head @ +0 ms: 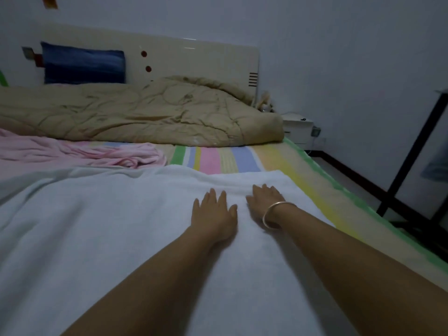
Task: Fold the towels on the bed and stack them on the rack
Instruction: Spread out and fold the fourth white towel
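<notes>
1. A white towel (pixel 101 226) is spread flat over the near part of the bed (pixel 303 163). Both hands are laid palm-down on it near its far right corner.
2. The left hand (pixel 214 212) is pressed flat with its fingers (pixel 211 195) extended and slightly spread; nothing is gripped.
3. The right hand (pixel 264 202), just beside the left, is likewise flat and open on the cloth. Its fingers (pixel 266 189) are set on a raised fold along the towel's far edge. A metal bangle (pixel 276 214) is worn at that wrist.
4. The towel's right edge is seen running close to the striped margin of the bed; beyond that lie bare floor and a black rack (pixel 417 151) by the wall.
5. The long axis of the towel cannot be told, as the cloth runs out of view at the left and bottom.
6. A crumpled pink towel (pixel 97 151) lies beyond the white one, to the left, touching its far edge. A tan quilt (pixel 145 112) is bunched further back, and a blue pillow (pixel 83 63) leans against the headboard (pixel 194 57).
</notes>
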`<state>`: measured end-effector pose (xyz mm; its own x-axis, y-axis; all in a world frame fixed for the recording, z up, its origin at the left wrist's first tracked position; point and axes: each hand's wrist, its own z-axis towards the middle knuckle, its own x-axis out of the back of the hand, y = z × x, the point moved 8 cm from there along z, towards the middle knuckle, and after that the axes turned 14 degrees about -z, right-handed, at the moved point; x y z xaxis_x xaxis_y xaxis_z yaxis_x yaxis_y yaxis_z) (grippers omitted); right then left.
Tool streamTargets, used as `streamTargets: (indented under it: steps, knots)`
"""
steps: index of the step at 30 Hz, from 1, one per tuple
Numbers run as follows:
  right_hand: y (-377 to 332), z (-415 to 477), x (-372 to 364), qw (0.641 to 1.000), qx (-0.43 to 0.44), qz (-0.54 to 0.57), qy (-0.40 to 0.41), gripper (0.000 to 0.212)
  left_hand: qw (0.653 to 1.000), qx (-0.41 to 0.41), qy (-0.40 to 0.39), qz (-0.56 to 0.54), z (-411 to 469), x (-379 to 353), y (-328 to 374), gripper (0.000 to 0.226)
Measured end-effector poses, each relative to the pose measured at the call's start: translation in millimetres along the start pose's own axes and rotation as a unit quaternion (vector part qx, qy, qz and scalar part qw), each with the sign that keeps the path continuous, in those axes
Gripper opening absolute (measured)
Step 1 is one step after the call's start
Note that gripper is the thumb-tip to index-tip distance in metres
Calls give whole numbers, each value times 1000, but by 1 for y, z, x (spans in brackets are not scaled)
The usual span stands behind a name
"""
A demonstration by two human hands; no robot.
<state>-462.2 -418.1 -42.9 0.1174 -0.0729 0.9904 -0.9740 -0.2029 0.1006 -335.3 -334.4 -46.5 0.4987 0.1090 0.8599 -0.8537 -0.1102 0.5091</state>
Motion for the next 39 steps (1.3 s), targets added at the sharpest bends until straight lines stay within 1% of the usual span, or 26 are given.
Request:
streamTargets:
  steps: [4, 7, 8, 10, 12, 13, 15, 18, 20, 21, 23, 24, 25, 27, 28, 29, 30, 31, 33, 35, 37, 39]
  knots:
    - [20, 10, -25, 998, 27, -43, -21, 63, 998, 52, 24, 21, 17, -14, -8, 67]
    - [30, 44, -24, 1000, 20, -23, 0, 63, 997, 67, 36, 31, 36, -26, -5, 70]
    - [34, 55, -20, 1000, 9, 0, 17, 62, 996, 63, 47, 37, 41, -28, -5, 70]
    - [44, 78, -6, 995, -21, 37, 86, 58, 994, 58, 79, 53, 52, -30, -5, 69]
    - [62, 94, 9, 983, -75, 74, 151, 49, 992, 53, 98, 61, 57, -32, -6, 68]
    - [68, 103, 13, 978, -90, 82, 167, 44, 992, 53, 99, 58, 58, -33, -9, 68]
    - [81, 119, 20, 979, -110, 76, 151, 41, 993, 51, 96, 56, 58, -32, -8, 67]
    - [86, 139, 23, 989, -112, 40, 87, 52, 993, 52, 86, 56, 58, -31, -8, 67]
    - [82, 148, 21, 990, -95, 53, 86, 52, 994, 50, 84, 55, 58, -31, -9, 67]
    - [81, 152, 22, 988, -97, 67, 104, 48, 994, 48, 84, 55, 59, -30, -9, 67]
    - [89, 154, 27, 970, -130, 136, 152, 38, 994, 47, 82, 55, 58, -29, -9, 67]
    - [99, 155, 29, 953, -158, 197, 169, 35, 994, 45, 80, 54, 57, -29, -8, 67]
    - [109, 157, 29, 928, -183, 270, 179, 35, 995, 43, 77, 53, 56, -30, -8, 67]
    - [121, 163, 22, 869, -201, 422, 160, 39, 995, 40, 76, 53, 56, -30, -7, 67]
    - [123, 166, 18, 854, -203, 454, 155, 41, 995, 38, 78, 54, 56, -29, -6, 66]
    - [120, 168, 16, 859, -202, 443, 160, 42, 995, 37, 80, 56, 57, -28, -6, 66]
    - [116, 167, 15, 876, -197, 404, 172, 43, 994, 35, 81, 57, 57, -28, -6, 66]
    - [107, 166, 17, 899, -167, 360, 186, 47, 994, 34, 82, 59, 58, -27, -6, 65]
    - [85, 166, 16, 938, -66, 297, 165, 60, 994, 34, 79, 60, 58, -28, -6, 64]
    - [68, 163, 17, 962, 2, 238, 137, 67, 995, 35, 73, 63, 59, -29, -7, 64]
    - [58, 155, 21, 977, 11, 172, 124, 69, 995, 35, 74, 63, 60, -29, -10, 64]
    - [51, 137, 17, 996, -9, 62, 70, 66, 995, 34, 77, 59, 61, -29, -11, 63]
